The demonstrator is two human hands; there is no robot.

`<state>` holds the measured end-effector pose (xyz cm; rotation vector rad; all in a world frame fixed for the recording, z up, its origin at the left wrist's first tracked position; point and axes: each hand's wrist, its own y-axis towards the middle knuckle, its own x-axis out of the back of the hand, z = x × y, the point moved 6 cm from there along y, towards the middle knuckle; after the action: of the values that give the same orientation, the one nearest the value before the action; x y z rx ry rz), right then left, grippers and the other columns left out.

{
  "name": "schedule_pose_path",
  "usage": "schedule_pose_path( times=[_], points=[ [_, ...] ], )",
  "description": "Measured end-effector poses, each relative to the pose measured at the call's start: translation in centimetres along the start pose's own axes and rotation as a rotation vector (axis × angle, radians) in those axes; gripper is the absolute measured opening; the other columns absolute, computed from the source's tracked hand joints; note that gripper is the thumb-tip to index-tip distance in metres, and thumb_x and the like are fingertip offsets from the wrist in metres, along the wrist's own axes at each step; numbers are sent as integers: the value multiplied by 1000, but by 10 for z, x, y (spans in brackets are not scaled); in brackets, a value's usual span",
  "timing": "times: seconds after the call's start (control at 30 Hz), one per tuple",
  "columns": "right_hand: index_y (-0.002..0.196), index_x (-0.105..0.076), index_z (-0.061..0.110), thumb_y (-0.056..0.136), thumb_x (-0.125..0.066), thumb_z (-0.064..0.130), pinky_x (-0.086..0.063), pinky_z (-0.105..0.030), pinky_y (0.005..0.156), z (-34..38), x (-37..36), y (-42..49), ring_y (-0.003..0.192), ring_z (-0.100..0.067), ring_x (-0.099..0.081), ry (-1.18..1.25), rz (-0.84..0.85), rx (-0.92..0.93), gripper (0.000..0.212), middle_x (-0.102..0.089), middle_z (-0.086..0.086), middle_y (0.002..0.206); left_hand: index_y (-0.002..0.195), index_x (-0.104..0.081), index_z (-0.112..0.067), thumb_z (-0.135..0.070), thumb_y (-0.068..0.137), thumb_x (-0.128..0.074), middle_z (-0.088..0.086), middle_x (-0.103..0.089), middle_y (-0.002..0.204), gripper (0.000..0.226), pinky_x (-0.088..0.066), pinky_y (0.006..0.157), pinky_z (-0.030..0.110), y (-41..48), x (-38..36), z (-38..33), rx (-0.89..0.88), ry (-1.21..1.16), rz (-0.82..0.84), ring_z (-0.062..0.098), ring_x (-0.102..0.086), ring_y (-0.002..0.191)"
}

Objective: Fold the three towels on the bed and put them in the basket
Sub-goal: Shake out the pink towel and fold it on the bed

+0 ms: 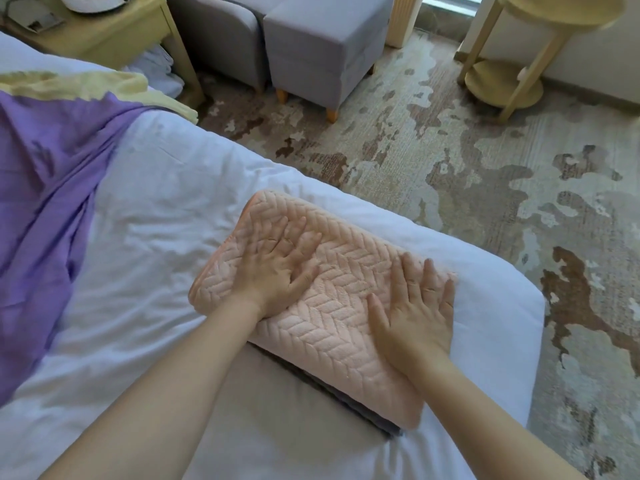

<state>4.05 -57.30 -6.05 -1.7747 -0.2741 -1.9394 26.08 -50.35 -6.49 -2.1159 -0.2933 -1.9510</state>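
While on bed (156,202), pink towel (349,271) under L+R fingers (298,233)

Folded pink towel (332,306) (on white bed (156,220))

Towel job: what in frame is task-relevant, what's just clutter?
Job: pink towel, grey towel under it, left hand and right hand flat on the pink one, bed; maybe purple cloth, yellow cloth, cannot tell.
Clutter: ottoman, nightstand, round table. No basket in view.
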Motion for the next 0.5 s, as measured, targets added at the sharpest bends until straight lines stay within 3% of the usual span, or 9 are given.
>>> schedule_pose_path(
  times=[0.1, 0.17, 0.27, 0.37, 0.5],
  points=[
    [148, 15, 31, 89, 2, 60, 29, -41, 109, 31, 18, 12, 138, -10, 35, -13, -26, 160, 67, 23, 16, 154, 148, -5, -44, -64, 88, -5, -12, 3, 159, 64, 22, 112, 46, -21, 12, 17, 175, 2, -72, 9, 12, 145],
    [148, 19, 32, 88, 3, 63, 28, -40, 110, 48, 16, 25, 138, -11, 35, 27, 15, 219, 69, 25, 15, 154, 149, -2, -42, -64, 87, -4, -15, 10, 158, 66, 23, 110, 44, -36, 10, 38, 320, 6, -70, 11, 10, 147],
    [144, 25, 34, 85, 4, 67, 21, -41, 114, 48, 0, 39, 140, -11, 31, 10, 80, 211, 70, 25, 14, 155, 148, 7, -45, -66, 88, -2, -14, 7, 160, 64, 8, 115, 47, -53, -9, 69, 463, -58, 58, 19, 1, 148],
    [145, 24, 33, 86, 3, 67, 17, -41, 116, 42, -10, 41, 142, -11, 27, -7, 105, 203, 71, 23, 13, 156, 147, 9, -46, -65, 88, -3, -10, 2, 161, 63, -2, 118, 46, -55, -19, 78, 497, -135, 144, 21, -2, 148],
    [150, 12, 31, 89, -4, 65, 18, -39, 115, 45, 6, 34, 144, -13, 22, 5, 91, 225, 72, 16, 11, 158, 150, -13, -38, -53, 96, -21, -4, -10, 161, 57, -7, 119, 44, -73, 4, 77, 485, -226, -8, 20, -10, 148]
  ],
)
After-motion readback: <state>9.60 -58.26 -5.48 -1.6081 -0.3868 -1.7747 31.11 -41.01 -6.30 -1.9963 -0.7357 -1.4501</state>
